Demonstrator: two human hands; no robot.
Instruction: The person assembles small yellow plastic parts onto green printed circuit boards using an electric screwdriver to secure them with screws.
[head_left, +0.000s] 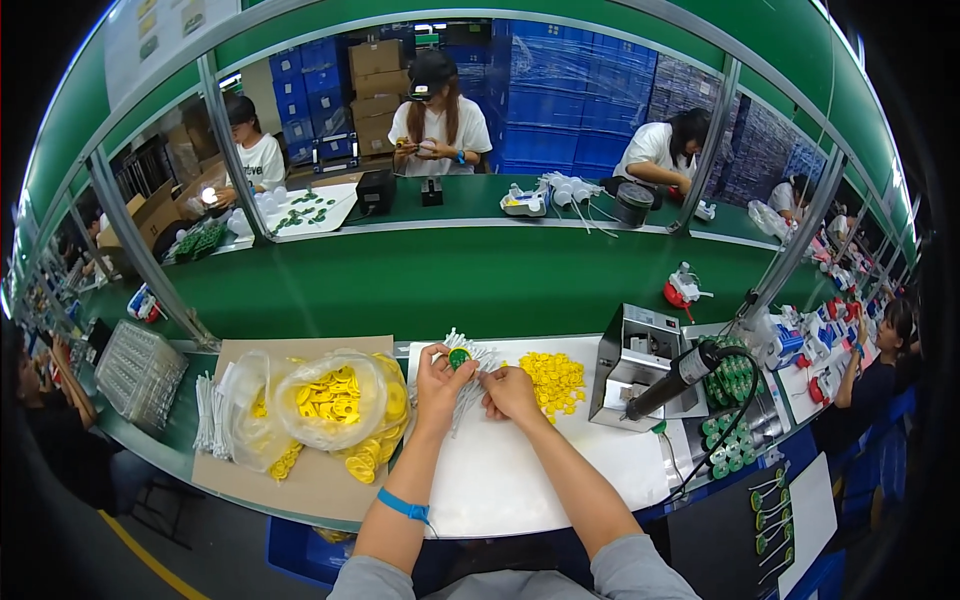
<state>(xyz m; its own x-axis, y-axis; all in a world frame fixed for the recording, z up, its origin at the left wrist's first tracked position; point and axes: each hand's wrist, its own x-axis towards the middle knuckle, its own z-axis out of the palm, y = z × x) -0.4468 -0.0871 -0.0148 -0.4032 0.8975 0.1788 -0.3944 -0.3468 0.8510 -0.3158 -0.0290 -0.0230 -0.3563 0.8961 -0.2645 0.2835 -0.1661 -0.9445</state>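
Observation:
My left hand (438,385) pinches a small round green circuit board (458,357) with a yellow edge, holding it up over the white work sheet (560,480). Close beside it, my right hand (508,393) has its thumb and fingers pressed together; what lies in them is too small to make out. A bundle of white wires (466,400) lies under and between both hands. To the right of my right hand is a pile of small yellow plastic parts (553,384).
Left, on cardboard (240,480), sit an open bag of yellow discs (332,396) and more white wires (205,415). A metal bench machine (630,365) with a black cylindrical tool (670,382) stands right, near green round boards (728,440). Across the green conveyor (430,270), people work.

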